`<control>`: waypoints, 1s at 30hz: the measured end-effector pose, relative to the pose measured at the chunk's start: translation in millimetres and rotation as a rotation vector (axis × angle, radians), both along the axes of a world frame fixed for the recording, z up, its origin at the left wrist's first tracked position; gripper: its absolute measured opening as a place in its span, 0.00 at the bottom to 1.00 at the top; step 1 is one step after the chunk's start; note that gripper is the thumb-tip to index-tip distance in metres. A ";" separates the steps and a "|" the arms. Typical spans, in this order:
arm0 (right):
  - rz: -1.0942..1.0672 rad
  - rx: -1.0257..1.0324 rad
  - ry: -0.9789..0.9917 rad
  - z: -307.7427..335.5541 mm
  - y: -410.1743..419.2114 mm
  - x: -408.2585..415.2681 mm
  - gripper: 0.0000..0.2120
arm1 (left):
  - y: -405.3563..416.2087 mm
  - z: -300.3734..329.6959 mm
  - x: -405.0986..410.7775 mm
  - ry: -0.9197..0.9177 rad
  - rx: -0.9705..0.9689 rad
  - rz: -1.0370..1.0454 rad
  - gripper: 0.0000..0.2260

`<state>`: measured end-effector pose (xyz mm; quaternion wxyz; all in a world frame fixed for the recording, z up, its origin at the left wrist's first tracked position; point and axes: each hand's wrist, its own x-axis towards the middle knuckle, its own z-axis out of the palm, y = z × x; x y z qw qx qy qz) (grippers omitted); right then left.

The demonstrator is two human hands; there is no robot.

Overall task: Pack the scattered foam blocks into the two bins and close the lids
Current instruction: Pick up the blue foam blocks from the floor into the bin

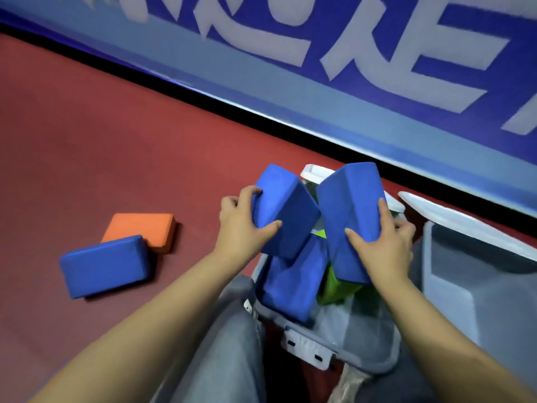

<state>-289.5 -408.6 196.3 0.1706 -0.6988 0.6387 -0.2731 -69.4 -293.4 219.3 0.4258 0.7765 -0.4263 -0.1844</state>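
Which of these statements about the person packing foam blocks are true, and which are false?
1. Each of the hands holds a blue foam block. True: the left hand grips one blue foam block and the right hand grips another blue foam block.
2. An orange foam block lies inside the bin. False: the orange foam block lies on the red floor.
3. A blue foam block on the floor overlaps the orange one. True.
4. The grey plastic bin under the hands is empty. False: it already holds a blue block and a green block.
5. The bin's lid is shut. False: the bin is open.
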 end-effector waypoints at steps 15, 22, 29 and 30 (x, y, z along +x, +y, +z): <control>0.091 0.498 0.105 -41.1 31.8 -68.1 0.38 | -68.6 -20.7 -86.7 0.011 0.374 -0.097 0.37; 0.389 0.382 0.071 15.6 56.5 21.3 0.34 | -5.7 12.8 -26.8 0.161 0.250 -0.035 0.30; 0.779 0.393 0.064 37.0 131.8 190.5 0.35 | 119.2 -13.2 106.2 0.279 0.267 0.340 0.30; 0.833 0.409 0.090 32.4 146.9 215.7 0.34 | 140.4 -24.6 124.9 0.295 0.288 0.397 0.30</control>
